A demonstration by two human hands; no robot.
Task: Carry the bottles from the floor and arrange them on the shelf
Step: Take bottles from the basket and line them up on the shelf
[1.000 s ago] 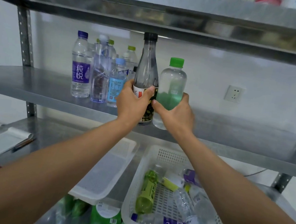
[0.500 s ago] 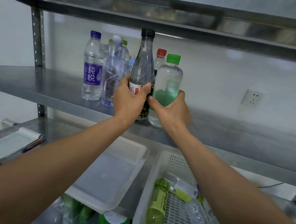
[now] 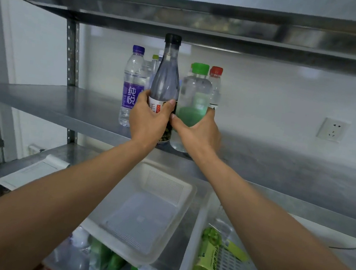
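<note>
Shelf (image 3: 66, 105), left of centre: purple-label bottle (image 3: 131, 90) standing. Centre: left hand (image 3: 150, 121), fingers curled round black-capped bottle (image 3: 167, 74). Just right: right hand (image 3: 199, 132) wrapped round green-capped bottle (image 3: 195, 97). Bases at shelf's front edge, contact unclear. Step: placing. Next, likely: seat flat, nudge back, let go.

The white painted wall (image 3: 264, 95) carries a white wall socket (image 3: 332, 129); a perforated steel upright (image 3: 71, 55) stands at left.
</note>
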